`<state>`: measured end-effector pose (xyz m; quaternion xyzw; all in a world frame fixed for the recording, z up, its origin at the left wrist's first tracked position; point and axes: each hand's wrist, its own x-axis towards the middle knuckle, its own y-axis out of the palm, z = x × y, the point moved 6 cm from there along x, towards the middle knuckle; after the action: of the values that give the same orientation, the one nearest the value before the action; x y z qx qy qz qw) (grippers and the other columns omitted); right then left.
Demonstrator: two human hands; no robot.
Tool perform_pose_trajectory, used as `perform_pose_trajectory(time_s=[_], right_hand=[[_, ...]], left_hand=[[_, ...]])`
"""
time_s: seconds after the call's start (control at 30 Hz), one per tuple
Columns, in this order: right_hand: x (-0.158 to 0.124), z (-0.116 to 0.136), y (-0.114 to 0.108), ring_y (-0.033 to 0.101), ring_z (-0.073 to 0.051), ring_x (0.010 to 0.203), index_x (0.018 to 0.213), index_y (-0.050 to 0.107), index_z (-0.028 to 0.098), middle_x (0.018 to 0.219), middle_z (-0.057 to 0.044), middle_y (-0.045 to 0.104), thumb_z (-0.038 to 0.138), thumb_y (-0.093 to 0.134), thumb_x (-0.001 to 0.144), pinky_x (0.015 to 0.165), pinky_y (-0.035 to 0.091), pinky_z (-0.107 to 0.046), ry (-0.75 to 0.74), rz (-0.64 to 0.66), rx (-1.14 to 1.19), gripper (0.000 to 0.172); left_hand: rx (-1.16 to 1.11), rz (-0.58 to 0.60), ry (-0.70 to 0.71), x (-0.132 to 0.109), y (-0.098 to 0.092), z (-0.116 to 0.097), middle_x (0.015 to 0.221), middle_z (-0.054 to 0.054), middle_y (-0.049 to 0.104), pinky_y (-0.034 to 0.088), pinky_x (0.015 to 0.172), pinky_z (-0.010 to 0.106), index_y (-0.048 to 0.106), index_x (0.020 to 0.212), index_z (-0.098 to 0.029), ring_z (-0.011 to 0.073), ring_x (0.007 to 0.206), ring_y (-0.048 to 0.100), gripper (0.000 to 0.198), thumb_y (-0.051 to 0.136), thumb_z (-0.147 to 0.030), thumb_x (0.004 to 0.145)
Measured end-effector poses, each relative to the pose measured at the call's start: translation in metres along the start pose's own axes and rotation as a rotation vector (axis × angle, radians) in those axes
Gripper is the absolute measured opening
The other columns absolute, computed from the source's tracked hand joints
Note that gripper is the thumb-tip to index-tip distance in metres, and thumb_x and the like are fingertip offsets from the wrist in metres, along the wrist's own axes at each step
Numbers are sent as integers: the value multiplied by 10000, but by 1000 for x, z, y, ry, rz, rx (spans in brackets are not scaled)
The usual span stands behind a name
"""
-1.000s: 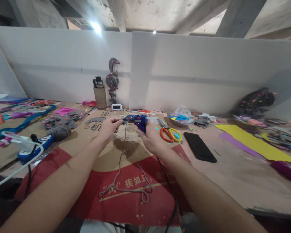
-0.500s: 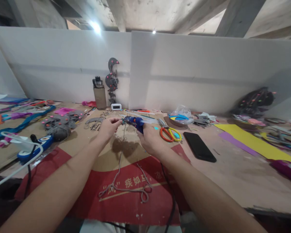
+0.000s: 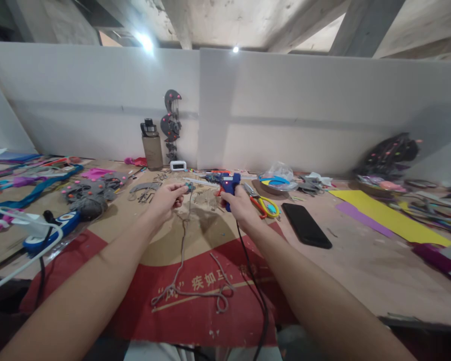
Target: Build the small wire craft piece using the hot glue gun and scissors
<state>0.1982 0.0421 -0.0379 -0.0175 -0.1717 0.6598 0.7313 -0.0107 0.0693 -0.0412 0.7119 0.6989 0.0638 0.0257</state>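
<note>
Blue and fitted with a black cord, a hot glue gun (image 3: 231,183) is gripped by its handle in my right hand (image 3: 242,204). Its nozzle points left, toward my other hand. My left hand (image 3: 168,200) pinches a small teal piece (image 3: 190,187) between thumb and fingertips. From that piece a grey string (image 3: 184,235) hangs down and runs in loose loops over the red part of the cardboard sheet (image 3: 165,313). The piece's exact shape is too small to make out.
Scissors (image 3: 265,206) with red and yellow handles and a black phone (image 3: 306,225) lie to the right. A bottle (image 3: 152,149) stands at the back, before the white partition. At left are a blue power strip (image 3: 52,231) and a grey yarn ball (image 3: 92,204).
My right hand has drawn the glue gun right, away from the small teal piece, and turned it so its side shows. My left hand keeps its pinch in nearly the same place.
</note>
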Motion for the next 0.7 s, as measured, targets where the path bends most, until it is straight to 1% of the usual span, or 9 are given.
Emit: perform_pose_trajectory(time_s=[0.13, 0.2, 0.3, 0.37, 0.43, 0.5, 0.53, 0.63, 0.7], right_hand=[[14, -25, -7, 601, -244, 761, 828, 570, 180, 751, -91, 625, 317, 546, 731, 668, 469, -375, 90, -24, -558, 170], [14, -31, -8, 604, -301, 850, 763, 594, 168, 779, -150, 637, 345, 588, 730, 724, 462, -436, 95, -5, -735, 180], [7, -24, -10, 566, -351, 979, 729, 621, 153, 853, -213, 637, 385, 622, 742, 823, 426, -494, -31, -21, -806, 233], [0, -12, -12, 524, -365, 1041, 732, 636, 145, 899, -234, 629, 419, 634, 746, 863, 400, -511, -165, -70, -889, 275], [-5, 1, -14, 493, -370, 1064, 750, 642, 134, 944, -246, 613, 440, 631, 755, 868, 390, -515, -241, -135, -953, 306], [-7, 9, -14, 496, -334, 1042, 779, 634, 134, 962, -222, 604, 422, 599, 787, 873, 386, -487, -252, -159, -916, 290], [-7, 12, -12, 513, -298, 1002, 792, 625, 141, 945, -190, 607, 406, 565, 813, 870, 391, -457, -256, -134, -847, 273], [-6, 15, 6, 542, -186, 811, 831, 580, 168, 837, -71, 606, 382, 443, 876, 789, 424, -351, -221, 56, -495, 258], [-9, 13, 19, 535, -150, 743, 852, 551, 182, 800, -24, 590, 385, 416, 878, 721, 432, -304, -166, 154, -252, 245]], left_hand=[[14, 45, -2, -5, 8, -3, 598, -30, 513, 269, 392, 162, 624, 777, -131, 41, 459, 421, 296, 774, -292, 581], [16, 57, 13, -7, 10, -5, 587, -39, 489, 263, 394, 163, 618, 768, -133, 39, 461, 403, 297, 780, -293, 577], [9, 68, 45, -8, 12, -9, 575, -49, 461, 234, 388, 171, 605, 728, -135, 33, 450, 351, 294, 786, -301, 568], [15, 78, 60, -9, 13, -10, 567, -51, 451, 216, 388, 178, 601, 718, -136, 33, 444, 331, 292, 784, -308, 568], [29, 90, 67, -9, 14, -9, 562, -53, 444, 210, 395, 181, 598, 721, -138, 36, 443, 328, 293, 780, -315, 574], [53, 100, 65, -9, 15, -6, 559, -55, 444, 218, 403, 185, 595, 725, -142, 37, 440, 332, 298, 777, -327, 579], [69, 103, 59, -9, 16, -5, 558, -55, 447, 222, 405, 187, 595, 727, -143, 38, 437, 333, 302, 776, -335, 581], [123, 125, 49, -10, 19, -2, 550, -54, 452, 231, 410, 194, 598, 730, -145, 41, 428, 334, 313, 767, -371, 595], [155, 147, 53, -12, 23, -1, 540, -56, 444, 237, 414, 197, 600, 730, -145, 44, 428, 340, 319, 758, -393, 609]])
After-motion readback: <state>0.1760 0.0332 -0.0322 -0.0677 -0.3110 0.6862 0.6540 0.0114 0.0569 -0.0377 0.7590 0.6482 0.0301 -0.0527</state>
